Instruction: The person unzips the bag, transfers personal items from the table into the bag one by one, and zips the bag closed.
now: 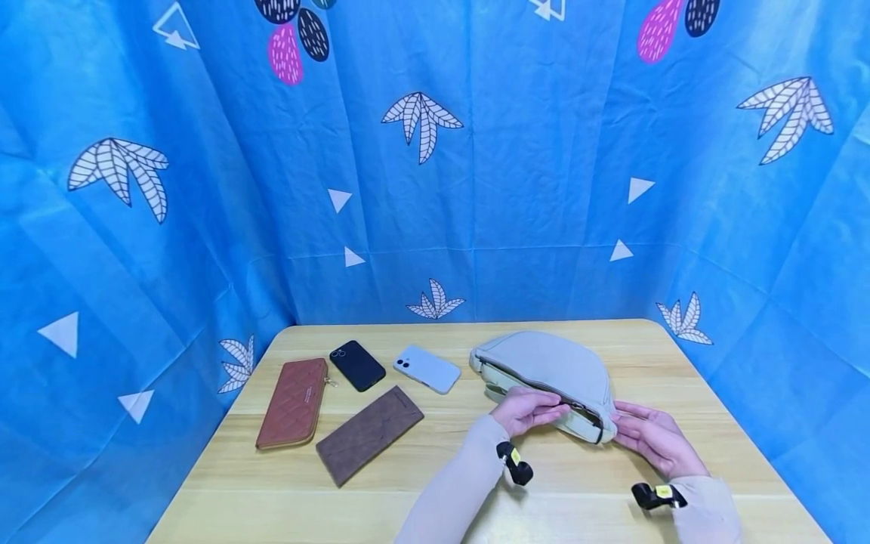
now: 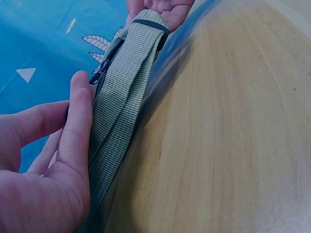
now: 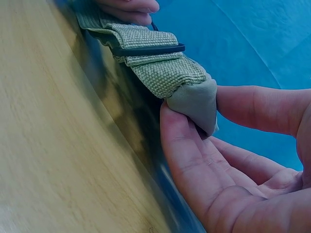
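A grey-green waist bag (image 1: pixel 544 366) lies on the wooden table (image 1: pixel 435 483), right of centre. My left hand (image 1: pixel 552 410) pinches the bag's front edge along the zipper; the black zipper pull (image 2: pixel 100 73) sits just past my thumb (image 2: pixel 80 121), and the webbing strap (image 2: pixel 121 97) runs beside it. My right hand (image 1: pixel 621 423) pinches the bag's right end between thumb and finger. In the right wrist view, that fabric end (image 3: pixel 197 99) is squeezed beside the strap's black loop (image 3: pixel 150 48).
On the left half of the table lie a brown quilted wallet (image 1: pixel 294 402), a dark brown flat pouch (image 1: pixel 369 433), a black phone (image 1: pixel 356 365) and a pale blue phone (image 1: pixel 427 369). A blue patterned curtain (image 1: pixel 435 189) closes in the back and sides.
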A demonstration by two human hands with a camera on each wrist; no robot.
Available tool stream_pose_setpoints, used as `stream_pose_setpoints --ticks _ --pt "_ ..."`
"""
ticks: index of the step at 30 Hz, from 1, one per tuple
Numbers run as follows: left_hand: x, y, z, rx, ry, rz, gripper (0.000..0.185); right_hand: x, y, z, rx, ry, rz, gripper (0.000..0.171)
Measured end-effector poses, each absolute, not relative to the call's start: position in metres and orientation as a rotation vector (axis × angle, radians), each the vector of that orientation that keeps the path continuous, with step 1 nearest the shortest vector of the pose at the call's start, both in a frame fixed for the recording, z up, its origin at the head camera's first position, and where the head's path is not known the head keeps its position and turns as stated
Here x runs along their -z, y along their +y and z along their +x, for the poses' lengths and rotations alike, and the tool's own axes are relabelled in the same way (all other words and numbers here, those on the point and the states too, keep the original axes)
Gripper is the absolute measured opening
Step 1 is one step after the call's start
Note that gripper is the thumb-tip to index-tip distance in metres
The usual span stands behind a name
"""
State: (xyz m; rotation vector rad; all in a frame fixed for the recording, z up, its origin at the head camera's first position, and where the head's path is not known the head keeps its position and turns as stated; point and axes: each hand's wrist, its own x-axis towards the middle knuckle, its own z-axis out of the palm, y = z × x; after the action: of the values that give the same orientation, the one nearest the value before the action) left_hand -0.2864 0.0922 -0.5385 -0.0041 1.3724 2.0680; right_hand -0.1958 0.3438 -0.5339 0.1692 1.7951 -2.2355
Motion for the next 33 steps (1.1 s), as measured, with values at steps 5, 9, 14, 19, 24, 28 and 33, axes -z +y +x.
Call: stream_pose_setpoints --ticks 5,9,14,19,24,28,33 --pt "0.540 0.092 -0.288 -2.074 1.360 -0.006 0.023 0.534 0.343 -0.195 2.253 1.781 0.167 0.068" --pt "0.540 0.090 -0.288 -2.071 1.361 0.003 0.025 0.534 0.342 -0.195 2.258 1.778 0.181 0.066" --pt "0.537 0.087 -0.288 -2.074 1.374 0.018 0.026 0.535 0.342 -0.195 2.248 1.804 0.186 0.065" --pt "0.535 0.085 -0.290 -2.074 1.380 0.011 0.025 0.535 0.343 -0.196 2.260 1.776 0.135 0.064" --pt "0.534 0.083 -0.292 -2.077 1.378 0.021 0.027 0.532 0.344 -0.194 2.245 1.807 0.169 0.063" --pt "0.534 0.082 -0.294 -2.079 1.368 0.014 0.025 0.531 0.346 -0.193 2.242 1.800 0.155 0.059" --pt "0.533 0.081 -0.295 -2.074 1.378 0.013 0.024 0.532 0.347 -0.192 2.273 1.760 0.124 0.033"
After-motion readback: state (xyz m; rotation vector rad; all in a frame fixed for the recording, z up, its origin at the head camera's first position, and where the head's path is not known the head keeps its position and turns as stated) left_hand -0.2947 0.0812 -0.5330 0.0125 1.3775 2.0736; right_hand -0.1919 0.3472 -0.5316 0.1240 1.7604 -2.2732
